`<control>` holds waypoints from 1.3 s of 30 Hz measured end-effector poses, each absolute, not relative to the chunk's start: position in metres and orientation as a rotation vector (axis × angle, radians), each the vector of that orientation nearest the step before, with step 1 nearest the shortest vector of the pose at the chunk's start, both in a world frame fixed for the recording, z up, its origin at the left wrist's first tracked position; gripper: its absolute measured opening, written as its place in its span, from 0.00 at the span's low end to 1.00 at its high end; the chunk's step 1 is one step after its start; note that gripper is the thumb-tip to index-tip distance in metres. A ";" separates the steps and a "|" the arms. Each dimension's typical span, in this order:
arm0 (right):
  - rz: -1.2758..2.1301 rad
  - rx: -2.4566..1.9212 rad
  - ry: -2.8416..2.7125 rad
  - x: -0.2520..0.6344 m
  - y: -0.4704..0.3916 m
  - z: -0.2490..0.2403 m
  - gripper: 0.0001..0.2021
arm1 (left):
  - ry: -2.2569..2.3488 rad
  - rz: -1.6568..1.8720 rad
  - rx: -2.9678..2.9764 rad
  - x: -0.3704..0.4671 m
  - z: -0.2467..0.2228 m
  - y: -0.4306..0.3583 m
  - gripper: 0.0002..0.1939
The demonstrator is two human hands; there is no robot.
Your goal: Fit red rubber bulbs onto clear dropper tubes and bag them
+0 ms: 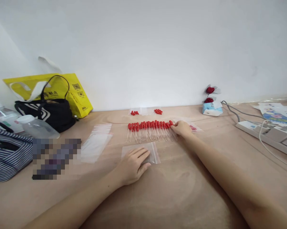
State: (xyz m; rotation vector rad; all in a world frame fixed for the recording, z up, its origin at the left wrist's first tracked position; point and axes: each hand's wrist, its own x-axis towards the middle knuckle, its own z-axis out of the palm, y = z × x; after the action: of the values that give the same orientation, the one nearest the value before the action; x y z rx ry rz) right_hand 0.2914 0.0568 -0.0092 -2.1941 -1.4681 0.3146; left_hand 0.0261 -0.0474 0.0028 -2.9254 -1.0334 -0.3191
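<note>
The row of red-topped droppers [149, 125] lies on the middle of the worktop [176, 197], with the red tops toward the wall [143, 47] and the thin clear stems toward the person. As I judge, the work is only partly done: this row is loose, outside of any bag. Behind it, near the wall, are two small groups of red pieces, a left group [134, 113] and a right group [158, 111]. They seem to be already in clear bags, but they are too small to be sure. One more clear bag [197, 128], with something reddish, is just beside the right hand [181, 128].

The right arm is stretched forward, and the fingertips are at the right end of the row. This grip is narrow; I cannot tell if it holds a dropper. The left hand [133, 165] rests palm down on a flat bag [154, 153], its fingers extended and the thumb apart, so this grip is wide. Farther left lies a pile of flat bags [97, 143], which look unused.
</note>
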 end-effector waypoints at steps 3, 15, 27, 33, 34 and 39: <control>0.268 -2.214 -1.489 0.291 0.059 -0.009 0.12 | -1.068 -0.308 -2.999 0.017 0.009 -0.042 0.25; 0.838 -1.181 -1.330 0.274 0.008 -0.005 0.23 | -1.268 -0.387 -3.148 0.018 0.005 -0.039 0.26; 1.022 -1.117 -1.193 0.246 -0.020 -0.018 0.34 | -1.227 -0.435 -3.154 0.021 0.005 -0.040 0.24; 0.976 -1.126 -1.171 0.247 -0.018 -0.021 0.32 | -1.230 -0.437 -3.164 0.022 0.006 -0.039 0.24; 0.972 -1.127 -1.161 0.248 -0.018 -0.022 0.32 | -1.235 -0.429 -3.163 0.022 0.005 -0.039 0.24; 0.996 -1.118 -1.196 0.246 -0.018 -0.023 0.31 | -1.254 -0.390 -3.158 0.022 0.006 -0.039 0.24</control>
State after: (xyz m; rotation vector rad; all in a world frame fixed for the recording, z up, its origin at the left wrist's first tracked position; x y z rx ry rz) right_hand 0.2459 -0.0184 -0.0231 -1.1181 -1.1960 0.9962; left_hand 0.0224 -0.0392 0.0058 -3.1583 -1.2537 -0.3902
